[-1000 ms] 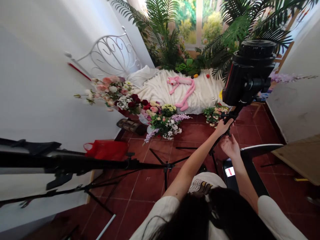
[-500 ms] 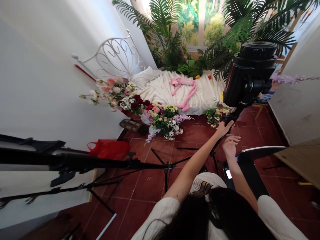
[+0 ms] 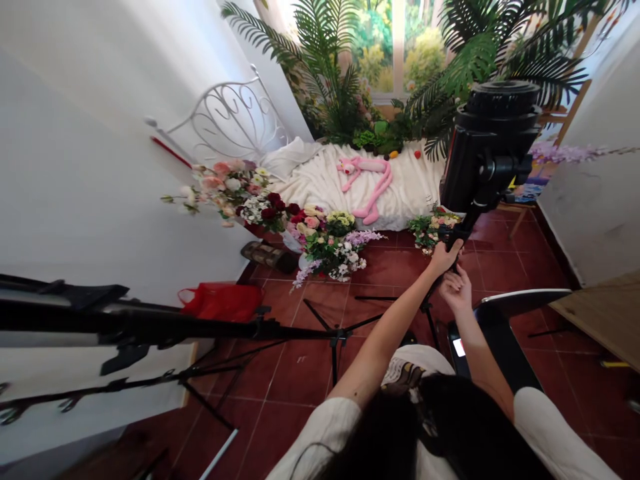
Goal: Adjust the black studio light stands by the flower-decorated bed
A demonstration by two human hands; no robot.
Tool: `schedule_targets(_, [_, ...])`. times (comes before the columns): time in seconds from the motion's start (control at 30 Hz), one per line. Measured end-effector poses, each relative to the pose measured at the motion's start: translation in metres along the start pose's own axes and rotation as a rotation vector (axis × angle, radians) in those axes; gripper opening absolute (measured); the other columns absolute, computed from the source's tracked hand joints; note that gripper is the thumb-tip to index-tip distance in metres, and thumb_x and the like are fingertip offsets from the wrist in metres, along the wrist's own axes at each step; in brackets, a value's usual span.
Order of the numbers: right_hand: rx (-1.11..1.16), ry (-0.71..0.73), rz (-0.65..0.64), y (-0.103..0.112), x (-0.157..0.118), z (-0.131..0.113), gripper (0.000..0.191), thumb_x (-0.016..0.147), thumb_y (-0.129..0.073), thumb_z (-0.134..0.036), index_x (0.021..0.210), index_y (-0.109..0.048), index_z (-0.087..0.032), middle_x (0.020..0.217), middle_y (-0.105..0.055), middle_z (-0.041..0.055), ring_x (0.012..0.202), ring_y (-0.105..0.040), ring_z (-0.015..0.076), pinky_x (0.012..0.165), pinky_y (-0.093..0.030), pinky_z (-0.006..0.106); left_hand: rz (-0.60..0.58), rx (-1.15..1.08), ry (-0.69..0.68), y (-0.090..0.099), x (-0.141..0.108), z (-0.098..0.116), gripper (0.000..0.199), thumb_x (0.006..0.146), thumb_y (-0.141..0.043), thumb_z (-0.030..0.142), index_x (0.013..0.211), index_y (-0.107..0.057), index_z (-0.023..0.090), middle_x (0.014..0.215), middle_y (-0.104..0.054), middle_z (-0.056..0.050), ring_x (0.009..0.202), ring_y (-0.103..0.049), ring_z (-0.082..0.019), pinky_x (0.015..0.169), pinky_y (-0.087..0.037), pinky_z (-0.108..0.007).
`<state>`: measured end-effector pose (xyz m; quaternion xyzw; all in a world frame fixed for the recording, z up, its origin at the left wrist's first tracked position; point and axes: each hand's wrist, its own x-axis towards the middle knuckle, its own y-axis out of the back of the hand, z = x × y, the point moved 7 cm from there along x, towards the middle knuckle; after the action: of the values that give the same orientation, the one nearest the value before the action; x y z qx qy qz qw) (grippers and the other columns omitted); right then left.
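Observation:
A black studio light (image 3: 470, 153) stands tilted on its light stand (image 3: 467, 227), at the right of the view. My left hand (image 3: 443, 259) is wrapped round the stand's pole just below the lamp. Just under it, my right hand (image 3: 457, 290) has its fingers curled in against the same pole; what exactly the fingertips pinch is hidden. The lower pole runs down behind my left forearm to dark legs on the floor.
A second black stand (image 3: 200, 327) crosses the left side, its legs on red tiles. Ahead, a bed with a white blanket (image 3: 320, 180) bears a pink plush toy (image 3: 373, 167). Flower bunches (image 3: 330, 240), a red bag (image 3: 225, 300), palm leaves (image 3: 325, 60) and a black chair (image 3: 500, 340) surround me.
My right hand has curled its spread fingers and come in against the pole. The lamp has shifted slightly left in view; my left hand keeps its grip.

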<state>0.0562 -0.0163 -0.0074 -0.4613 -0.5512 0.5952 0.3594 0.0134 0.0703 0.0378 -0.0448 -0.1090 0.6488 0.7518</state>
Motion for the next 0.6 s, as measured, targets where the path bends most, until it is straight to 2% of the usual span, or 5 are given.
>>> schedule_targets(0.13, [-0.507,0.223,0.236,0.011,-0.008,-0.015,0.055,0.070,-0.079,-0.007,0.064,-0.026,-0.022,0.050,-0.028,-0.0139,0.041,-0.030,0.0029,0.038,-0.031,0.011,0.006,0.029,0.015,0.001,0.000,-0.002,0.068,0.077,-0.055,0.082,0.063,-0.058,0.016,0.061,-0.057,-0.002,0.058,-0.051,-0.011,0.059,-0.042,-0.026])
schedule_targets(0.27, [-0.916,0.673,0.339,-0.006,-0.025,-0.049,0.046,0.060,-0.085,-0.020,0.071,-0.040,-0.022,0.065,-0.047,-0.0102,0.056,-0.047,0.0047,0.053,-0.043,0.014,-0.007,0.033,-0.002,0.001,0.000,0.000,0.066,0.078,-0.056,0.081,0.064,-0.058,0.016,0.060,-0.057,-0.001,0.059,-0.050,-0.010,0.061,-0.042,-0.025])
schedule_targets(0.4, [-1.265,0.882,0.229,-0.052,-0.027,-0.066,0.045,0.065,-0.086,-0.031,0.098,-0.055,-0.025,0.105,-0.066,0.0016,0.095,-0.065,0.0141,0.084,-0.054,0.027,0.000,-0.006,-0.002,0.000,-0.001,0.001,0.066,0.075,-0.060,0.081,0.061,-0.055,0.017,0.060,-0.056,0.000,0.060,-0.051,-0.010,0.064,-0.044,-0.026])
schedule_targets(0.5, [-1.461,0.872,0.102,-0.088,-0.015,-0.058,0.062,0.065,-0.087,-0.035,0.117,-0.054,-0.027,0.126,-0.063,0.0093,0.119,-0.062,0.0220,0.098,-0.053,0.035,0.029,-0.060,0.043,0.001,-0.001,-0.003,0.061,0.073,-0.068,0.075,0.061,-0.056,0.017,0.061,-0.056,-0.001,0.060,-0.051,-0.011,0.064,-0.046,-0.028])
schedule_targets(0.6, [-1.571,0.915,0.087,-0.115,0.000,-0.045,0.077,0.062,-0.091,-0.037,0.126,-0.051,-0.025,0.134,-0.059,0.0132,0.126,-0.059,0.0259,0.105,-0.050,0.039,0.036,-0.112,0.076,0.001,0.000,-0.006,0.047,0.071,-0.078,0.061,0.068,-0.061,0.017,0.064,-0.060,-0.003,0.070,-0.057,-0.017,0.070,-0.050,-0.032])
